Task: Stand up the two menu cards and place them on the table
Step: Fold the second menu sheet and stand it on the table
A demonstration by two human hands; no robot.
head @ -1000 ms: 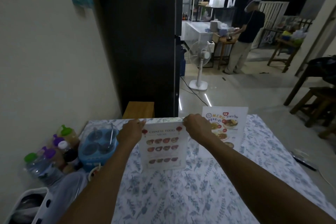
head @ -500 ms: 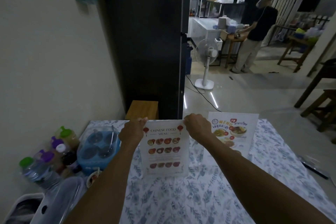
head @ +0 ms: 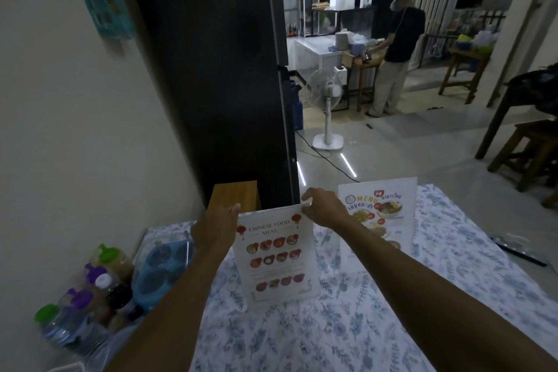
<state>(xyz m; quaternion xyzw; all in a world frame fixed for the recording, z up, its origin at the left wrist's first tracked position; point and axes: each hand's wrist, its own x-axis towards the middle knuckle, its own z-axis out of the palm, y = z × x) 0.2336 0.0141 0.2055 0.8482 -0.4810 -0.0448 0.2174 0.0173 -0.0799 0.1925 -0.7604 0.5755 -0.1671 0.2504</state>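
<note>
A white Chinese food menu card (head: 276, 254) stands upright in a clear holder on the floral tablecloth (head: 347, 326), facing me. My left hand (head: 216, 228) grips its top left corner and my right hand (head: 324, 208) pinches its top right corner. A second menu card (head: 379, 211) with colourful Thai lettering stands upright just behind and to the right; my right forearm hides its lower left part.
Sauce bottles (head: 99, 284) and a blue lidded container (head: 163, 266) crowd the table's left edge by the wall. A dark flat object (head: 521, 254) lies at the right edge. A tall black fridge (head: 217, 69) and a wooden stool (head: 235, 195) stand beyond the table. A person (head: 395, 51) works far back.
My view has tilted and shifted slightly. Both hands stay on the top corners of the Chinese menu card, which remains upright on the cloth. The second card has not moved.
</note>
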